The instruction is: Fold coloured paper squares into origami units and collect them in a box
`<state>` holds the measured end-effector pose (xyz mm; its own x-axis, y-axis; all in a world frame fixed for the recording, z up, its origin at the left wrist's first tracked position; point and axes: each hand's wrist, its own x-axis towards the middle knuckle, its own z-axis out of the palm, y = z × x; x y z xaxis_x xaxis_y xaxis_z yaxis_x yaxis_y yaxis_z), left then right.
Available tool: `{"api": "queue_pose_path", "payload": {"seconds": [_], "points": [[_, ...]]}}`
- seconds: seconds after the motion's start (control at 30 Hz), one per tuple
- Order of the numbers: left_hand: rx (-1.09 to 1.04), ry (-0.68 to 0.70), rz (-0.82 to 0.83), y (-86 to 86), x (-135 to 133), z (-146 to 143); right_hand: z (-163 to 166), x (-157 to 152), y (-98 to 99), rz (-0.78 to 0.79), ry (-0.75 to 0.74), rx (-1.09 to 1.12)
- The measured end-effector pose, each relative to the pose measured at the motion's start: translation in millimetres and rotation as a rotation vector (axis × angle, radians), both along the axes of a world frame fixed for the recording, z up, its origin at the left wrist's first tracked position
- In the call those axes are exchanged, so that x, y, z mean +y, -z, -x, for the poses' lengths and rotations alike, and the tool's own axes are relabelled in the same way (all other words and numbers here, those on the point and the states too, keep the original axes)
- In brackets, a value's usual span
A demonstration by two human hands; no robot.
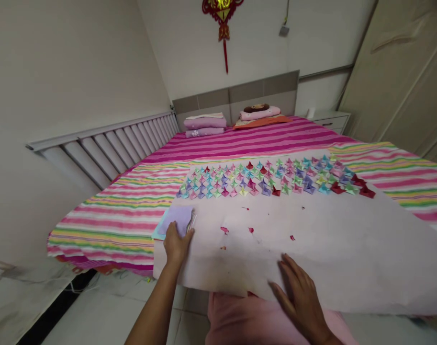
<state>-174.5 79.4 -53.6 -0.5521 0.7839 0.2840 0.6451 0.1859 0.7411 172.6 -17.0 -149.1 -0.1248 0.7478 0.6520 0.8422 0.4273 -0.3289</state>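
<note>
My left hand [177, 242] rests on a stack of coloured paper squares [178, 218], lilac sheet on top, at the left edge of a big white sheet [311, 239] spread over the bed; its fingers curl at the stack's near edge. My right hand [300, 294] lies flat with fingers spread on the near edge of the white sheet, holding nothing. Farther back on the sheet, several rows of small folded paper shapes [272, 179] in many colours are laid out. A few red paper scraps [224, 230] lie between the rows and my hands.
The bed has a striped cover [117, 215] in pink, yellow and green. Folded blankets [205, 125] and a pillow pile [259, 115] sit at the headboard. A slatted panel [106, 148] runs along the left wall. A nightstand [331, 120] stands at the back right.
</note>
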Motion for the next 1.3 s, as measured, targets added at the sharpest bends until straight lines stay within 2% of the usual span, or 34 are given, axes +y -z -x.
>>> {"api": "queue_pose_path", "payload": {"seconds": [0.13,0.27,0.5,0.67,0.73,0.8,0.87,0.97,1.03,1.13,1.2,1.3], "points": [[-0.028,0.01,0.005,3.9,-1,6,-1,-1,0.0,0.003,0.0,0.012],[-0.098,0.038,-0.038,-1.9,-6,13,-1,0,-0.4,-0.001,-0.011,0.001],[-0.311,0.049,-0.159,-30.5,-20,18,-2,-2,-4.3,0.005,-0.024,0.006],[-0.577,0.134,-0.239,-51.8,-35,-5,-2,-5,-14.0,0.023,-0.085,0.065],[-0.692,0.203,-0.23,-58.3,-42,-22,2,-6,-23.4,0.068,-0.141,0.151],[-0.847,0.274,-0.2,-63.3,-50,-42,7,-5,-37.9,0.176,-0.19,0.299],[-1.155,0.356,-0.146,-66.9,-58,-63,14,-5,-57.0,0.363,-0.24,0.508],[-1.387,0.43,-0.026,-69.7,-71,-94,22,-2,-88.5,0.63,-0.338,0.841],[-1.436,0.486,0.052,-70.1,-79,-112,24,0,-106.4,0.751,-0.434,1.069],[-1.464,0.586,0.157,-68.6,-89,-131,21,3,-124.6,0.809,-0.526,1.287],[-1.457,0.626,0.209,-66.3,-93,-137,16,3,-132.1,0.806,-0.55,1.33],[-1.356,0.657,0.266,-62.7,-95,-139,7,1,-138.9,0.789,-0.463,1.304]]}}
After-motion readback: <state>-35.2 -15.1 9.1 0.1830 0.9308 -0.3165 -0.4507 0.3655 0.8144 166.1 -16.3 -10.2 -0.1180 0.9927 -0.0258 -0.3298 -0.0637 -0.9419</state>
